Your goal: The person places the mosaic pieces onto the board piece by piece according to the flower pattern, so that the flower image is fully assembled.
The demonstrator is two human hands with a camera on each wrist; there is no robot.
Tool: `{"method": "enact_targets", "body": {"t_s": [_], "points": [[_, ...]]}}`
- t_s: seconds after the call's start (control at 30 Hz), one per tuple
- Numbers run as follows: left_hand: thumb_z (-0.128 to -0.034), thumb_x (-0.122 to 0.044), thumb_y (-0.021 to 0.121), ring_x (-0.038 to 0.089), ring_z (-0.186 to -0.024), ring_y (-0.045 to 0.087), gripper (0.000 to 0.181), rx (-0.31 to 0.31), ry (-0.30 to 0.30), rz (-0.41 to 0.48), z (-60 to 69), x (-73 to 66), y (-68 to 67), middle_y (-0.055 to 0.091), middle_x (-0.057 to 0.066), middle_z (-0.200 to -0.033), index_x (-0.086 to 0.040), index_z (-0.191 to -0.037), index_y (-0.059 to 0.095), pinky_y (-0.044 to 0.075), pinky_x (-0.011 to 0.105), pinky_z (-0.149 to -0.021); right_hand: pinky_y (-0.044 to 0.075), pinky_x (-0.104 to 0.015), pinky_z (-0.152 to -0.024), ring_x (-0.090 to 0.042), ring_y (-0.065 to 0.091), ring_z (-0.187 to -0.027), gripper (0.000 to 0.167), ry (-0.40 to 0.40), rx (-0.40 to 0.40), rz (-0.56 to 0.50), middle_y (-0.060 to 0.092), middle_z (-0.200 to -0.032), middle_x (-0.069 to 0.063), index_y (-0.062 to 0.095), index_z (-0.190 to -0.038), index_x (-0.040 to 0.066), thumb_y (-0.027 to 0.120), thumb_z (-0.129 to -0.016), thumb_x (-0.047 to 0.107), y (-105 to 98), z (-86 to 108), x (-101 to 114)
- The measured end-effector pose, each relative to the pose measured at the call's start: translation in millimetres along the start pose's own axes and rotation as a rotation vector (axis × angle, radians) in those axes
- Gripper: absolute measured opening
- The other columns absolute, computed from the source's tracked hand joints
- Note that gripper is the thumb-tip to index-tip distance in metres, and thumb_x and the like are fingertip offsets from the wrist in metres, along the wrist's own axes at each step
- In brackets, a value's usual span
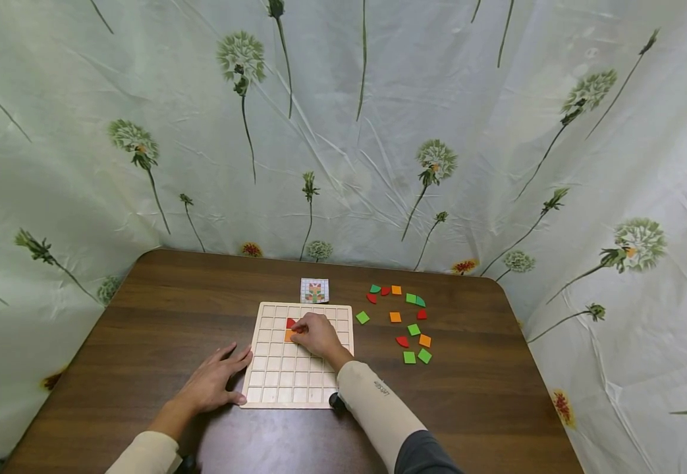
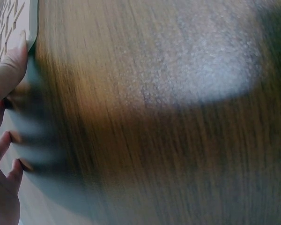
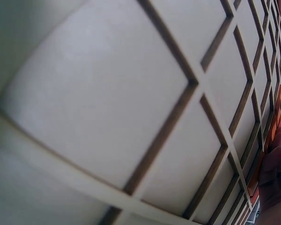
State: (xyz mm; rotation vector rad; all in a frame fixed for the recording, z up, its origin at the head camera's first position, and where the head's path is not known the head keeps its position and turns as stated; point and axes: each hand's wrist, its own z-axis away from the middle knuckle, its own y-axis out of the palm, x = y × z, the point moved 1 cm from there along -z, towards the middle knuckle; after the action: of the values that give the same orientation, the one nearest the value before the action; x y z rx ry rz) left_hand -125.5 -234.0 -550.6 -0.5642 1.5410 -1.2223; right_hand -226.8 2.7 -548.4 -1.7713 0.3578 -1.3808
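A pale wooden grid board (image 1: 278,382) lies on the table, its cells bounded by raised strips. My left hand (image 1: 211,378) is spread along the board's left side, fingertips at the edge. Its thumb (image 2: 14,58) touches the near left corner. Over the upper middle of the grid, my right hand (image 1: 319,336) has thumb and fingertips together, pinching what looks like a small red piece, mostly hidden by the fingers. Right beside the fingertips, a red piece (image 1: 290,323) and an orange square tile (image 1: 288,336) sit in cells. Orange also shows near the fingers in the right wrist view.
Behind the board lies a small printed pattern card (image 1: 315,290). Loose tiles are scattered to the right, among them a green square (image 1: 410,357), an orange square (image 1: 395,317), a red quarter-round (image 1: 402,341) and a dark green piece (image 1: 375,288). A flowered curtain (image 1: 343,131) hangs behind the brown table (image 1: 467,395).
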Motion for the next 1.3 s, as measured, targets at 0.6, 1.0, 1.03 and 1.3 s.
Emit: {"method": "enact_targets", "body": {"t_s": [0.6,1.0,1.03,1.3], "points": [[-0.0655,-0.043,0.082,0.048,-0.135,0.031,0.091,0.023,-0.006,0.007,0.0,-1.5,-1.1,0.044,0.016,-0.146,-0.002,-0.14,0.049,0.029,0.066,-0.102,0.047,-0.018,-0.064,-0.004,0.054,-0.069,0.009,-0.013,0.015,-0.086,0.062,-0.081,0.002,0.075,-0.089,0.007,0.076,-0.083,0.014,-8,4.4,-5],[-0.0647,-0.043,0.083,0.048,-0.135,0.029,0.092,0.029,-0.02,0.0,-1.7,0.1,-0.2,0.043,0.016,-0.147,-0.003,-0.14,0.048,0.028,0.066,-0.103,0.047,-0.021,-0.063,-0.007,0.053,-0.07,0.01,0.103,-0.057,-0.124,0.062,-0.082,0.003,0.074,-0.091,0.008,0.075,-0.084,0.015,-32,17.9,-32],[-0.0647,-0.042,0.083,0.048,-0.135,0.029,0.092,0.028,-0.016,-0.001,-1.9,0.4,0.0,0.044,0.016,-0.147,-0.003,-0.14,0.048,0.027,0.066,-0.103,0.047,-0.022,-0.063,-0.008,0.053,-0.07,0.01,0.101,-0.068,-0.123,0.062,-0.082,0.002,0.074,-0.091,0.007,0.075,-0.084,0.014,-36,19.4,-36],[-0.0659,-0.04,0.083,0.048,-0.134,0.032,0.089,0.015,0.017,-0.015,-0.7,0.9,-0.7,0.045,0.016,-0.145,-0.001,-0.138,0.05,0.028,0.064,-0.104,0.047,-0.025,-0.063,-0.013,0.052,-0.068,0.01,0.081,-0.189,-0.116,0.063,-0.083,-0.006,0.073,-0.091,0.002,0.074,-0.083,0.007,-69,33.3,-73]]}}
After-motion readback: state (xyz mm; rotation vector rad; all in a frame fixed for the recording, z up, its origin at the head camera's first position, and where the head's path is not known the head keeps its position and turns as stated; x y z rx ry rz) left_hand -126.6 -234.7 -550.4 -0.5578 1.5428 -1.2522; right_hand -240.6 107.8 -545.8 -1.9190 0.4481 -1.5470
